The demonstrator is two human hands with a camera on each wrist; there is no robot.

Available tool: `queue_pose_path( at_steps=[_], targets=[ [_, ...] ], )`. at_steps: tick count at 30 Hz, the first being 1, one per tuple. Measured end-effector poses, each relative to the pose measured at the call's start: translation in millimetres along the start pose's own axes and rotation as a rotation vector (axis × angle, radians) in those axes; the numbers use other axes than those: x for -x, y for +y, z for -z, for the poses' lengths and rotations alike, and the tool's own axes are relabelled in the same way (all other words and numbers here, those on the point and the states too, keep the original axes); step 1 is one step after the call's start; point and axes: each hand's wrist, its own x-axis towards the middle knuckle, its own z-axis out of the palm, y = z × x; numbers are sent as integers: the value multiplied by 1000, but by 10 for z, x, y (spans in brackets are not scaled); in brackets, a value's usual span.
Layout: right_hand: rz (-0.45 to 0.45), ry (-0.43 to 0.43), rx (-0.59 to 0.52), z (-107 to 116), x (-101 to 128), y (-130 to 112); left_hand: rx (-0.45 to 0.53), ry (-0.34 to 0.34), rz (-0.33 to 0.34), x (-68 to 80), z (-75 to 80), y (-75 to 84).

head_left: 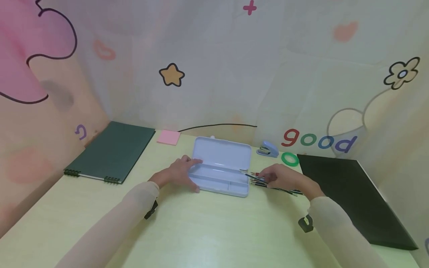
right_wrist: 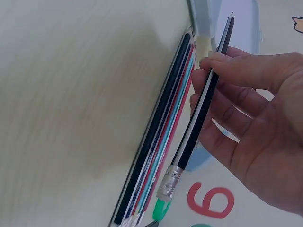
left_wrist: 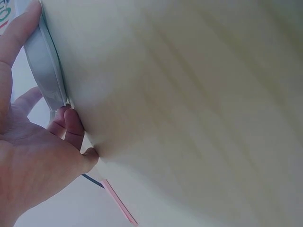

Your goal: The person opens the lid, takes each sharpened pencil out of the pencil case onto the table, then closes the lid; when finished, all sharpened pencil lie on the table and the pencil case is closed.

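A pale lilac pencil case [head_left: 221, 150] lies open on the table, its lid tipped back and its compartments showing no contents. My left hand [head_left: 179, 173] holds its left end, thumb at the front edge and index finger by the hinge; the left wrist view shows the case's side [left_wrist: 45, 64] between thumb and fingers. Just right of the case, my right hand [head_left: 285, 177] pinches a black pencil with a silver stripe [right_wrist: 201, 106], its pointed end towards the case. Below that hand, several more pencils [right_wrist: 158, 135] lie side by side on the table.
At the back right stand a lilac stapler [head_left: 268, 149] and a green tape roll [head_left: 289, 159]. A black flat board or folder [head_left: 348, 197] lies on the right. On the left are a dark green spiral notebook [head_left: 114, 150] and pink sticky notes [head_left: 169, 137].
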Motion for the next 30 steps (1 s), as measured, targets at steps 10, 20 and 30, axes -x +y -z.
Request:
queue_pose_path(
  at_steps=[10,20,30],
  targets=[
    [-30,6,7,-26,235,128,0,-9,-9,6,21,14],
    [-26,12,31,-88,310,164,9,-5,-21,-1,-2,-13],
    [-28,33,73,-113,330,213,9,-12,-5,-11,5,-19]
  ],
)
